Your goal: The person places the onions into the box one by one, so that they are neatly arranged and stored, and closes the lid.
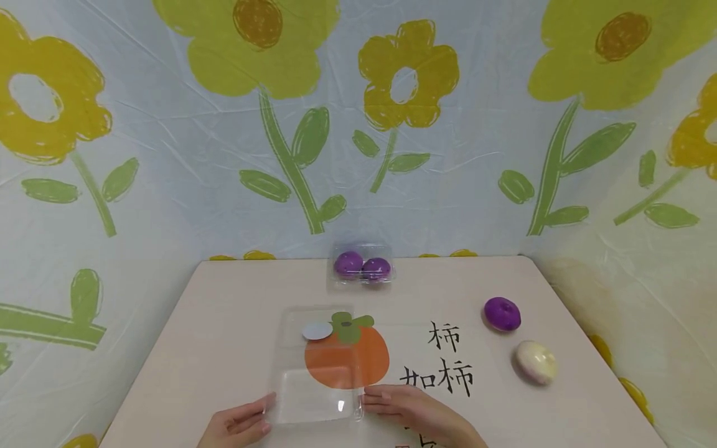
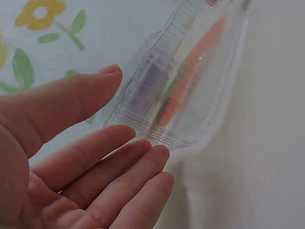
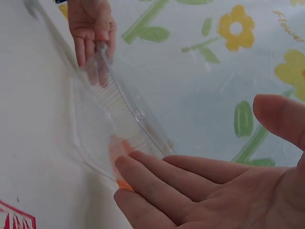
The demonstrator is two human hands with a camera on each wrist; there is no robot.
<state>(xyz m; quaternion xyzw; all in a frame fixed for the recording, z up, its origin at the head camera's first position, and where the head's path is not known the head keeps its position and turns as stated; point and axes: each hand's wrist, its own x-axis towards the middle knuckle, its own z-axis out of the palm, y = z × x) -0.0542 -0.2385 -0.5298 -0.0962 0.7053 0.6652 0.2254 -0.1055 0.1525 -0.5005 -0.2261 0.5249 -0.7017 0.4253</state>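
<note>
An unfolded clear plastic clamshell box [image 1: 317, 398] lies in front of me, its near half deeper and a pale oval sticker [image 1: 317, 331] on its far half. At its left side is my left hand [image 1: 238, 423], fingers nearly straight with the tips at the plastic edge; in the left wrist view the thumb stands apart from the fingers. My right hand [image 1: 417, 410] extends straight fingers to the box's right edge, thumb raised away in the right wrist view. Off to the right sit a purple bun-shaped piece [image 1: 502, 314] and a cream one [image 1: 535, 362].
Near the table's back edge stands another clear box [image 1: 364, 249] holding two purple bun-shaped pieces [image 1: 348, 264]. The pale table mat [image 1: 224, 336] bears a printed orange persimmon [image 1: 372, 358] and black characters. Flower-printed cloth [image 1: 448, 186] encloses the back and sides.
</note>
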